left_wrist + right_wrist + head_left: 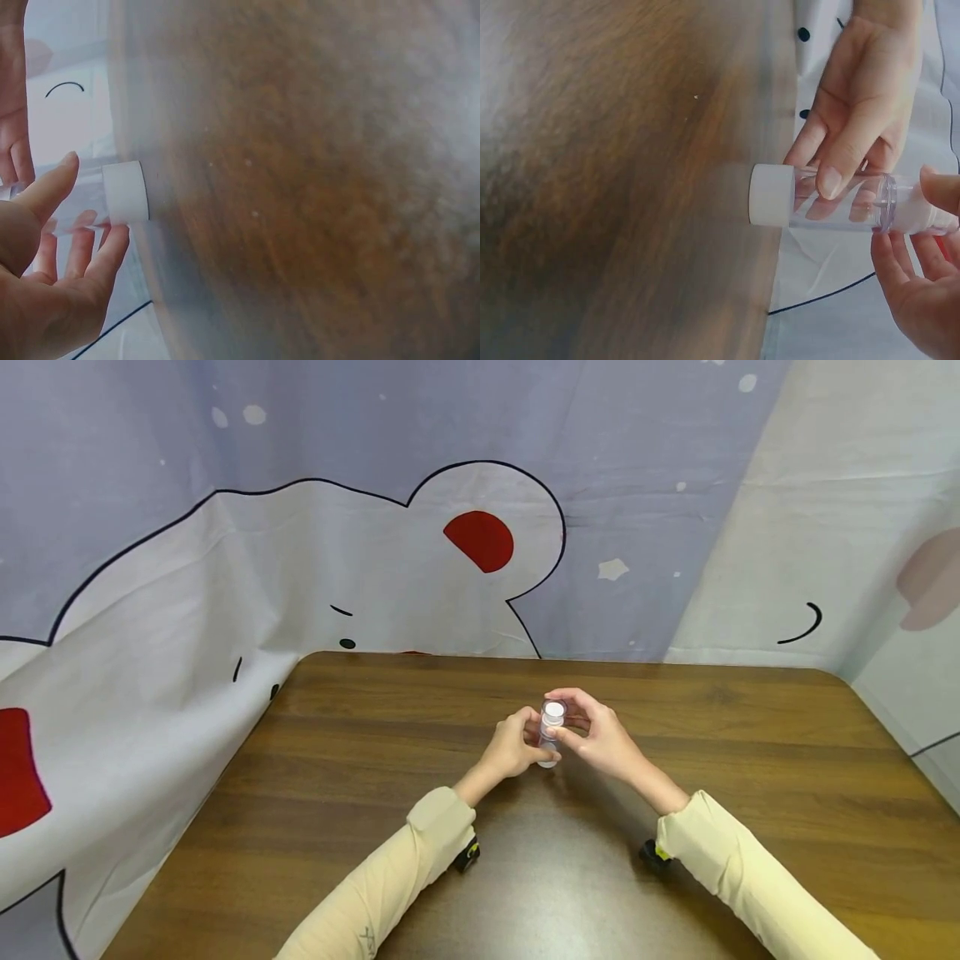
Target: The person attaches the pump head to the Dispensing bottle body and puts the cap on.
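Observation:
Between both hands stands a small clear bottle [551,735], upright, with a white base [771,195] and a white part inside its clear top [924,211]. My left hand [512,747] holds the lower clear body, thumb on the near side and fingers behind it. Higher up, my right hand [603,743] grips the clear top between thumb and fingers. In the left wrist view the white base [126,192] shows below the left fingers, while the top is mostly hidden. Whether the base touches the table cannot be told.
A brown wood-grain table [315,827] lies under the hands. Behind it and at the sides hangs a printed cloth [360,560] with cartoon shapes. Dark devices with yellow marks, such as this one [467,854], sit at both cuffs.

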`<state>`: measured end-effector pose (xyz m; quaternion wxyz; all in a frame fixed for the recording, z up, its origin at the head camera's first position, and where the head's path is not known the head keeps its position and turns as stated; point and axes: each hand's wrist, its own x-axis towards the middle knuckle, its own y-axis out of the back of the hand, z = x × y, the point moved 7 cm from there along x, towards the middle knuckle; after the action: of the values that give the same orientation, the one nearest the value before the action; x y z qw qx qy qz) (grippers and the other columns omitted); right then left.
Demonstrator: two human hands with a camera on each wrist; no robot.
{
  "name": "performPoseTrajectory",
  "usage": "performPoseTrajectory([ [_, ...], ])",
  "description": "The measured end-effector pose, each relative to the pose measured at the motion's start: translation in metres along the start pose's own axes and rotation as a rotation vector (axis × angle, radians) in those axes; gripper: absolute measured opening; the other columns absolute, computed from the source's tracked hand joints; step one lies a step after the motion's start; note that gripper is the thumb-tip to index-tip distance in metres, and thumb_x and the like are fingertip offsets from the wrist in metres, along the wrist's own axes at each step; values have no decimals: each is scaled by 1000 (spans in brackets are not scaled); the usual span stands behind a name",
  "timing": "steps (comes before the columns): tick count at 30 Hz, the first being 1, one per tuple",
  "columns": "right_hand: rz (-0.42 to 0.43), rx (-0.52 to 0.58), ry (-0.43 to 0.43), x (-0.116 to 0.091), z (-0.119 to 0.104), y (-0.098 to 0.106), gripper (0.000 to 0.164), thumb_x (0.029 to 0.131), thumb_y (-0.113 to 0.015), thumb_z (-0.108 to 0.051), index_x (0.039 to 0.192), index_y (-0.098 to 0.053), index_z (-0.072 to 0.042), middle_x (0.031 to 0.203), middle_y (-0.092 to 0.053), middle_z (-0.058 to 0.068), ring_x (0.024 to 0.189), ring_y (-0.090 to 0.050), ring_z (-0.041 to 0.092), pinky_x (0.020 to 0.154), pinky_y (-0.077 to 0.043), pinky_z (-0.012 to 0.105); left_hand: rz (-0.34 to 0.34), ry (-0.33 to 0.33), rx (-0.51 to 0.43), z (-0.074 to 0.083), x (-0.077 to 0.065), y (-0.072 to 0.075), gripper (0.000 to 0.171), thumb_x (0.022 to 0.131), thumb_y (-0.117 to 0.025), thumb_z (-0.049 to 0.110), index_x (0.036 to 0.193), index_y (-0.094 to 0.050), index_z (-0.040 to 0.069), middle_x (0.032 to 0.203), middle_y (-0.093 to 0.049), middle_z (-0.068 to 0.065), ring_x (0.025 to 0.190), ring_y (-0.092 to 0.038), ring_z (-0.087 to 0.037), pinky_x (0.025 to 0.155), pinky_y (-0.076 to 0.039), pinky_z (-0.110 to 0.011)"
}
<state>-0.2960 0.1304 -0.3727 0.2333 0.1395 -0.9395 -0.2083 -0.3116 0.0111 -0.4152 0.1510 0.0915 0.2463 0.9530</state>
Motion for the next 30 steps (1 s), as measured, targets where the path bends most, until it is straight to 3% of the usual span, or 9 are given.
performPoseTrajectory([
  [5, -29, 23, -30, -1, 4, -1, 44, 85, -68, 3, 126, -51, 1, 122, -61, 20, 108, -62, 31, 95, -53, 38, 11, -18, 15, -1, -1, 0, 43, 73, -84, 9, 103, -55, -1, 100, -70, -19, 91, -70, -28, 73, -58, -27],
  [17, -35, 28, 1, 0, 1, -7, 44, 87, -63, 7, 129, -49, 2, 124, -59, 21, 111, -60, 31, 96, -52, 40, 44, -11, 79, -3, -4, 0, 50, 73, -83, 12, 111, -55, -3, 108, -68, -17, 98, -69, -29, 80, -58, -31],
  [26, 0, -117, 30, 0, 5, -5, 59, 80, -74, 1, 133, -49, -4, 123, -62, 15, 109, -62, 30, 96, -52, 47, 30, -15, 94, -4, -1, 0, 54, 73, -84, 15, 116, -55, -3, 111, -68, -16, 101, -68, -27, 84, -57, -33],
  [30, -6, -133, 26, -2, 7, -4, 64, 80, -75, -1, 137, -46, -7, 122, -62, 14, 111, -61, 29, 97, -51, 47, -16, -17, 139, -4, -3, -2, 61, 72, -85, 22, 120, -54, -2, 114, -68, -15, 104, -67, -26, 87, -56, -34],
])
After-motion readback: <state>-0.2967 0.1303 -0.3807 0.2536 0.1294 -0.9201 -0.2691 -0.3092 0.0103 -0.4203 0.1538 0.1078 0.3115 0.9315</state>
